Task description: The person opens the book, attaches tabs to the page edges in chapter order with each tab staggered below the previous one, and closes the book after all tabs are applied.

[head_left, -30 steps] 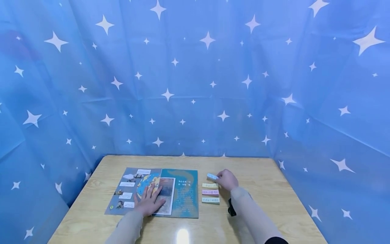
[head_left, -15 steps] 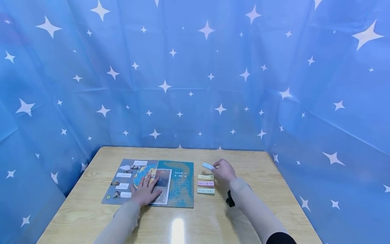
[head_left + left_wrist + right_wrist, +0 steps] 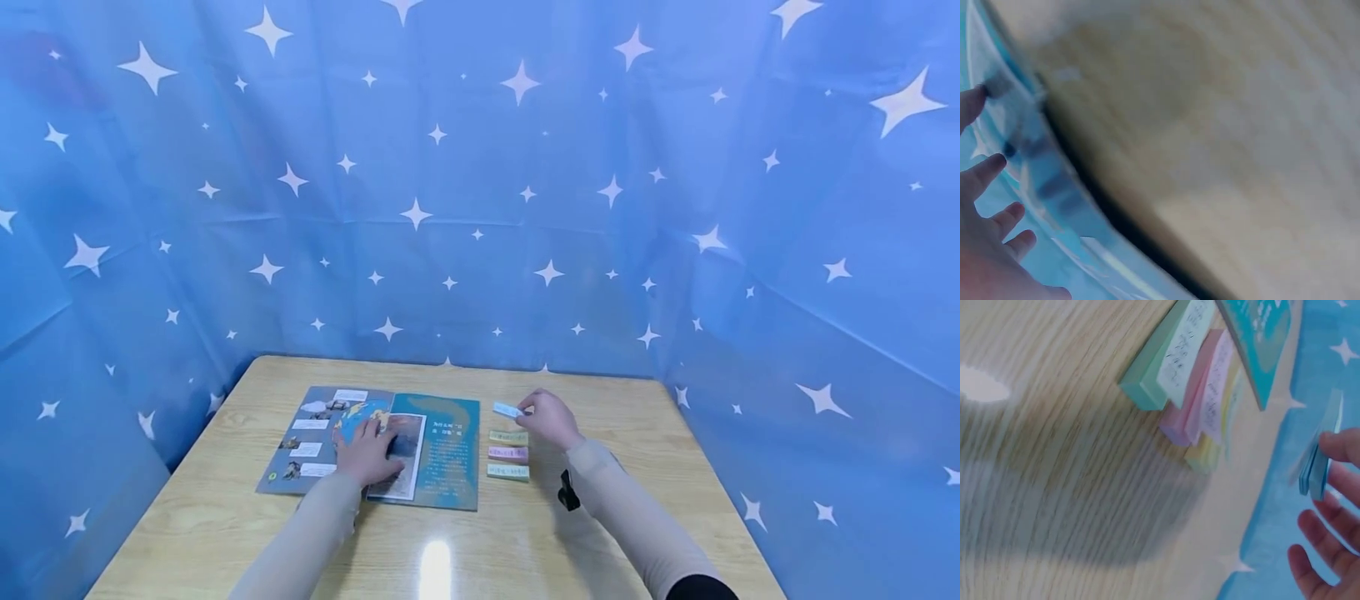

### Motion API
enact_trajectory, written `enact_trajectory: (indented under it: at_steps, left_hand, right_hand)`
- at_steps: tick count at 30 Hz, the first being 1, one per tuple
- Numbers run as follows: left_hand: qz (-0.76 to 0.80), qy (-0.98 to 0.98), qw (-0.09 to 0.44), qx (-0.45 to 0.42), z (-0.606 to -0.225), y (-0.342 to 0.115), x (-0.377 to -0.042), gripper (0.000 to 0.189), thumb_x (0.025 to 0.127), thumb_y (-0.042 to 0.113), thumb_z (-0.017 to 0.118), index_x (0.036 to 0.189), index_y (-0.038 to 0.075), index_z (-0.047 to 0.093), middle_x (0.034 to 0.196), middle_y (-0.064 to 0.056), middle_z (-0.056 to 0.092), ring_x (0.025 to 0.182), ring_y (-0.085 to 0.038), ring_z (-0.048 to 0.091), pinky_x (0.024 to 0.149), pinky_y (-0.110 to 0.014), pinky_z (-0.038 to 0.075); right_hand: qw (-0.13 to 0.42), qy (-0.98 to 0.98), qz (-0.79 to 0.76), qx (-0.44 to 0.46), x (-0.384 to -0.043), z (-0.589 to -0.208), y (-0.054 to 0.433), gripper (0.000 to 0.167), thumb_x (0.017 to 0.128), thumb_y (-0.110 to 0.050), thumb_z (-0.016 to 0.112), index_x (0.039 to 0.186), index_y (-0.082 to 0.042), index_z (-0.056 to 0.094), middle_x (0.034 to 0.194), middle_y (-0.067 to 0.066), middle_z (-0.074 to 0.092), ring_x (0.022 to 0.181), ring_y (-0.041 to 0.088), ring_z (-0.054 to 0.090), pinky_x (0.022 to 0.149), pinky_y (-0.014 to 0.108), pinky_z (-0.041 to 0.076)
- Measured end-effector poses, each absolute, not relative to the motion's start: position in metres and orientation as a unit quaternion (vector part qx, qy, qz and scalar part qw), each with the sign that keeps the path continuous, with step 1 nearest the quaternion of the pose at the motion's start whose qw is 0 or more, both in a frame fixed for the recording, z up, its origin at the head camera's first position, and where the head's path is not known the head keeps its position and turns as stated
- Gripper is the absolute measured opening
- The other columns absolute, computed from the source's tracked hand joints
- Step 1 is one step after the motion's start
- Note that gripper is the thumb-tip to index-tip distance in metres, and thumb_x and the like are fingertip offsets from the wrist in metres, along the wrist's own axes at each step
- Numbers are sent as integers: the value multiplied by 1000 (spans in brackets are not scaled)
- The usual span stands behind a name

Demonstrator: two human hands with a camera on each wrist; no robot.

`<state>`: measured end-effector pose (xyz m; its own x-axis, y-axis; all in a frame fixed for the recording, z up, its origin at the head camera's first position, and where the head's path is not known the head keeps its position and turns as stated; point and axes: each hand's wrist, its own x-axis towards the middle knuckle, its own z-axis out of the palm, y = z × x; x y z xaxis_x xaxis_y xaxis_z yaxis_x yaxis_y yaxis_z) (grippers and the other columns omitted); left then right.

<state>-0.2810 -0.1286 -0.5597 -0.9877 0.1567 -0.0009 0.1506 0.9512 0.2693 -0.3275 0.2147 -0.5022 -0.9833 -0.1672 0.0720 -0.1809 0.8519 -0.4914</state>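
Observation:
My left hand [image 3: 365,455] rests on an open picture book [image 3: 453,487], near its middle fold, its fingers apart and slightly bent. Part of a printed globe and of a framed picture is hidden under it. In the left wrist view, its fingertips [image 3: 997,161] lie over the page by the book's edge. Thumb and index finger of my right hand [image 3: 551,419] pinch a small pad of blue sticky notes [image 3: 1316,464], whose leaves fan apart slightly; the other fingers are spread. In the head view the pad shows handwriting and lies beyond the other note pads.
Yellow [image 3: 508,436], pink [image 3: 507,452] and green [image 3: 507,472] sticky-note pads with handwriting lie in a column right of the book. All rest on a wooden table [image 3: 622,400]. A blue curtain [image 3: 480,292] with white stars surrounds the table's far edges.
The left hand's fingers have bent and drawn closer together, and the hand has shifted slightly toward the fold. The blue pad, still pinched, has moved slightly left and away. The head view has shifted.

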Motion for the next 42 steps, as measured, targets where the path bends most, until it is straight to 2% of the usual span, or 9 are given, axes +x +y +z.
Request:
enact_trajectory:
  at_steps: [9, 19, 27, 33, 42]
  left_hand:
    - [150, 980, -44, 126, -539, -100, -283, 59, 83, 48, 72, 132, 17, 60, 140, -17, 48, 135, -38, 36, 104, -75, 11]
    - [198, 954, -102, 200, -511, -64, -283, 59, 83, 44, 74, 132, 16, 59, 136, -10, 53, 130, -32, 43, 108, -70, 11]
    - [184, 947, -118, 234, -496, -49, -287, 58, 86, 47, 70, 135, 17, 57, 137, -5, 54, 131, -28, 43, 108, -64, 23]
    - [168, 949, -121, 237, -493, -41, -290, 57, 85, 50, 70, 132, 20, 59, 134, 1, 56, 130, -25, 44, 110, -62, 21]
    - [156, 949, -124, 243, -489, -34, -292, 49, 82, 49, 73, 123, 22, 65, 121, 5, 65, 127, -21, 46, 112, -64, 9]
  right_hand:
    - [22, -962, 243, 121, -319, -494, 210, 12, 82, -20, 76, 91, -13, 76, 102, 0, 62, 82, 14, 59, 72, 34, 52]
    - [20, -965, 217, 144, -310, -483, 199, 16, 81, -20, 76, 95, -13, 76, 100, -2, 61, 84, 13, 59, 74, 33, 52]
    - [42, -962, 200, 183, -307, -481, 191, 14, 83, -21, 75, 95, -14, 76, 98, -2, 62, 86, 15, 60, 74, 34, 53]
    - [50, -960, 181, 206, -303, -479, 186, 15, 85, -23, 74, 96, -14, 76, 99, -1, 63, 87, 15, 60, 75, 34, 53]
    - [78, -954, 163, 241, -298, -476, 183, 14, 83, -22, 76, 95, -14, 77, 98, -1, 64, 87, 14, 61, 75, 31, 53]
